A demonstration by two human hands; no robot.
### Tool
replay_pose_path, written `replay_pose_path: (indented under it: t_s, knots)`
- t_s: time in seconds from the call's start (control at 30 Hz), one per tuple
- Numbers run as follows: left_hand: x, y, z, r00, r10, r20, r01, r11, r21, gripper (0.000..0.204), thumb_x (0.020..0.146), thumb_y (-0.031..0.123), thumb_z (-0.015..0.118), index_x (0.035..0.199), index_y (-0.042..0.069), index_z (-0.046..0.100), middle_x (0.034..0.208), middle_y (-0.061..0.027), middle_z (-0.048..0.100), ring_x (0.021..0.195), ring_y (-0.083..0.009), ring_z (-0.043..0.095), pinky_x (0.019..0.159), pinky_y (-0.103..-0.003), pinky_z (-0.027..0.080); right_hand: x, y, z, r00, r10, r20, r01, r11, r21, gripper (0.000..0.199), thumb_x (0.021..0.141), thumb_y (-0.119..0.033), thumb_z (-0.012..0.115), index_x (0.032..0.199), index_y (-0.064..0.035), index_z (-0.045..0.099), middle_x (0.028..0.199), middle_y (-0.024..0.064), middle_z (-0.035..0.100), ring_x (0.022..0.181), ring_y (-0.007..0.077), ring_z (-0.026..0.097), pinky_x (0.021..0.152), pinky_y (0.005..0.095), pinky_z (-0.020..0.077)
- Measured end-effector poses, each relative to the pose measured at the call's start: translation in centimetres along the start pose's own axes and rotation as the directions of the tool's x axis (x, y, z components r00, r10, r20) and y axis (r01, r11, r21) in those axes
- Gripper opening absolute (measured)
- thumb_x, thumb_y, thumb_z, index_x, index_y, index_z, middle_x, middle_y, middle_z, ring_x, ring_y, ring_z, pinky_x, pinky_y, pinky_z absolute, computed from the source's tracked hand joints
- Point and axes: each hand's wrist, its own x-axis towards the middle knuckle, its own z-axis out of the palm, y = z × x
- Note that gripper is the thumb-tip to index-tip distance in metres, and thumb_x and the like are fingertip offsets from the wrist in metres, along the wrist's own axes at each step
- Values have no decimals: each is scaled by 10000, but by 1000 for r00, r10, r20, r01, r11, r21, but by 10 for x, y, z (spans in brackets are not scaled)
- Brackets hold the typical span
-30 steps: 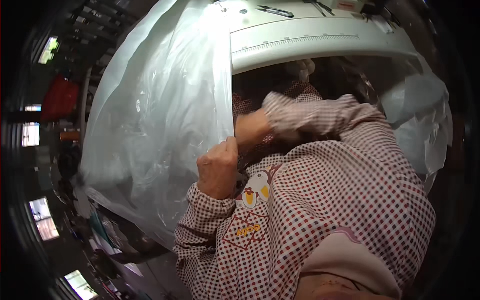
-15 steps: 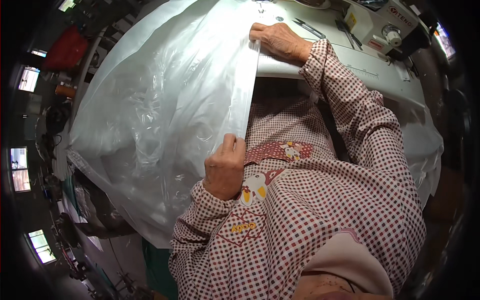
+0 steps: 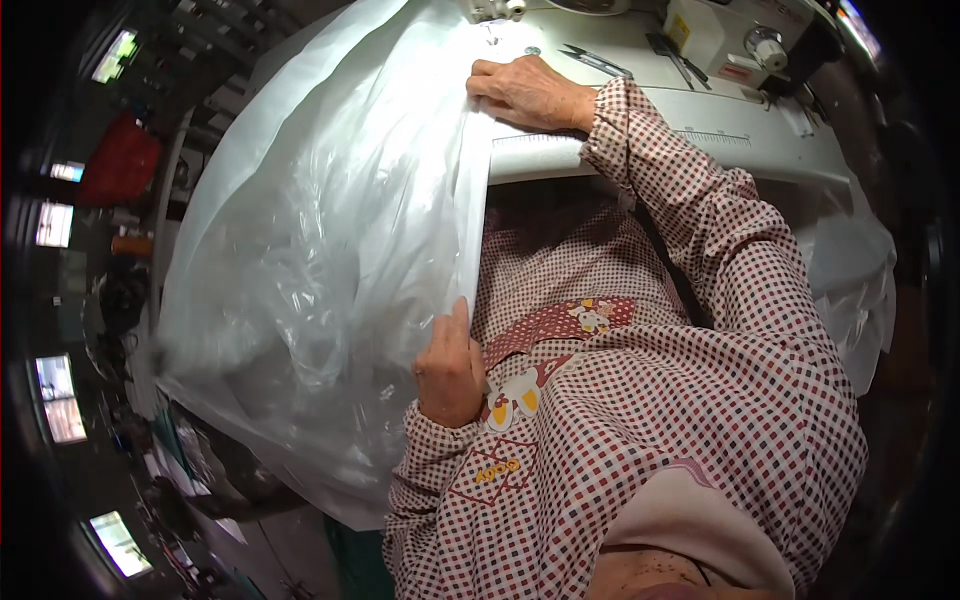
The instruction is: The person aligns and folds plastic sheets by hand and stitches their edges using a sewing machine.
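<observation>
Right hand (image 3: 530, 95) has risen from beside the left hand (image 3: 450, 375) to the table (image 3: 725, 110) | translucent sheet (image 3: 330, 230) lies leftward, edge (image 3: 472, 220) running bodyward between them | right fingers clamp edge; left grip unclear

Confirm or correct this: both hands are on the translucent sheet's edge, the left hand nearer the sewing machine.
Wrong hand: the head view shows the right hand nearer the sewing machine. The left hand is farther away; both are on the edge of the translucent sheet.

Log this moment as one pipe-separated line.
left hand: holding edge of white sheeting | right hand: same edge, farther out | slim tool: on table near right hand
</observation>
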Motion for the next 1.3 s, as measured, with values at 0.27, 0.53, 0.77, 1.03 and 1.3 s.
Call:
replay_pose_path:
  t_s: [0.27, 0.53, 0.77, 1.03, 1.3]
  knots:
    - [45, 20, 11, 984, 166, 57, -144, 950, -277, 183, 742, 5, 581, 900, -1, 673, 743, -143, 572, 605, -325, 584, 579, -398, 467, -8, -16, -7, 980, 186, -68, -191, 978, -80, 177, 857, -199, 581, 907, -29, 586, 859, 93, 566, 858, 241, 573, 839, 406, 449]
    - [87, 17, 12, 969, 233, 86, -221, 966, -134, 87, 743, 43, 595, 784, 18, 668, 702, -127, 553, 583, -316, 566, 560, -392, 449, -8, -22, -15, 951, 311, 3, -308, 945, -111, 301, 920, -292, 574, 945, 4, 627, 947, 129, 625, 959, 275, 600, 870, 419, 450]
    - [141, 15, 9, 958, 286, 31, -284, 956, -68, 97, 746, 88, 620, 680, 26, 584, 688, -138, 511, 612, -332, 558, 555, -436, 423, -9, -25, -7, 960, 258, -104, -269, 957, -111, 242, 889, -229, 620, 925, 6, 578, 940, 148, 600, 949, 315, 585, 843, 431, 445]
    - [216, 6, 17, 959, 282, -36, -280, 959, 52, 184, 783, 137, 598, 653, 9, 626, 686, -157, 565, 599, -359, 574, 589, -451, 454, -1, -21, -6, 958, 257, -130, -274, 952, -138, 267, 886, -215, 563, 915, 43, 624, 927, 171, 647, 999, 297, 600, 871, 423, 455]
    - [254, -6, 20, 991, 123, -50, -123, 992, -15, 241, 830, 166, 554, 829, -14, 714, 737, -191, 661, 706, -350, 652, 689, -418, 506, 3, -19, -8, 953, 285, -100, -292, 954, -68, 262, 921, -220, 529, 942, 35, 585, 980, 180, 623, 1014, 299, 576, 879, 432, 438]
